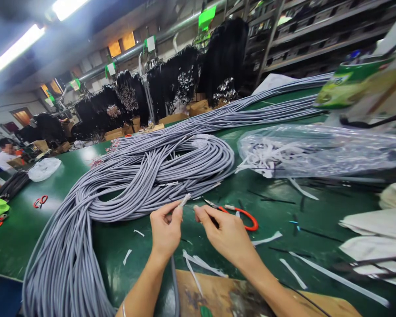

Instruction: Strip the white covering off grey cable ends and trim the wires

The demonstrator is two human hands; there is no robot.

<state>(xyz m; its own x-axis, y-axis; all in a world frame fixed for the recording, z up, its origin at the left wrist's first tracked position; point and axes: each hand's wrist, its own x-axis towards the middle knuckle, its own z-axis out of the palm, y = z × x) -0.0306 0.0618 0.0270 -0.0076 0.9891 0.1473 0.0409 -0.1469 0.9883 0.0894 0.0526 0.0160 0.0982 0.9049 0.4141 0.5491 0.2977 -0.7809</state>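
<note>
My left hand is closed, pinching a cable end whose frayed, whitish tip points up past the thumb. A grey cable runs down below that hand. Just to the right, my right hand is closed too, thumb and index finger pressed together on what looks like a thin strand coming from the cable end. Red-handled scissors lie behind my right hand, which hides part of them. Beyond both hands rests a large looped bundle of grey cables.
A clear plastic bag with white strips lies at right. Cut white strips and black ties litter the green table. A wooden board sits nearest me. White gloves are at far right. A person sits far left.
</note>
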